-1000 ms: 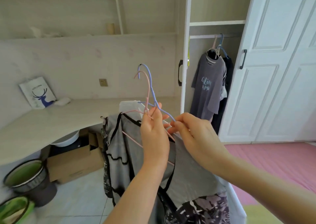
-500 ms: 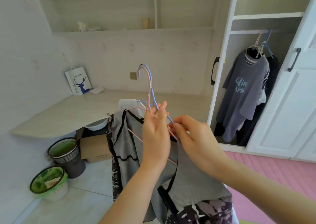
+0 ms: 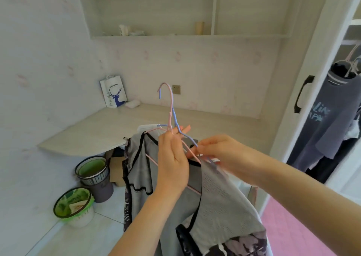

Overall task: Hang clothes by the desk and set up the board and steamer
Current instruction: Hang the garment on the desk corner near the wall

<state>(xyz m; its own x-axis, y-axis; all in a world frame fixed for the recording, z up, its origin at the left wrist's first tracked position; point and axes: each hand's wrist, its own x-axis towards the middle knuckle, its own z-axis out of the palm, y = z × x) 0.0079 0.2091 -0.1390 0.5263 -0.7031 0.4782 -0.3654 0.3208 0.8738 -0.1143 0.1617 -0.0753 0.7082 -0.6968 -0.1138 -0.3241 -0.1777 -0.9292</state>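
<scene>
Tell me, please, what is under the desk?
Under the desk a cardboard box shows, with a grey bin beside it at the desk's edge. The grey garment held in front covers the rest of that space.

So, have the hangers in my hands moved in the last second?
Yes, leftward: the hangers stood right of the wall socket before; now their hooks sit just left of it, further from the wardrobe.

The tabletop [image 3: 93, 132] lies open at 12 o'clock, only a paper bag [image 3: 114, 93] at 10 o'clock. A shelf [image 3: 175, 37] caps it above. The wardrobe frame [image 3: 322, 40] walls 3 o'clock; 2 bins [image 3: 91, 169] crowd the floor [image 3: 93, 234] at 8 o'clock, the grey garment [image 3: 220, 201] blocks 6 o'clock
</scene>
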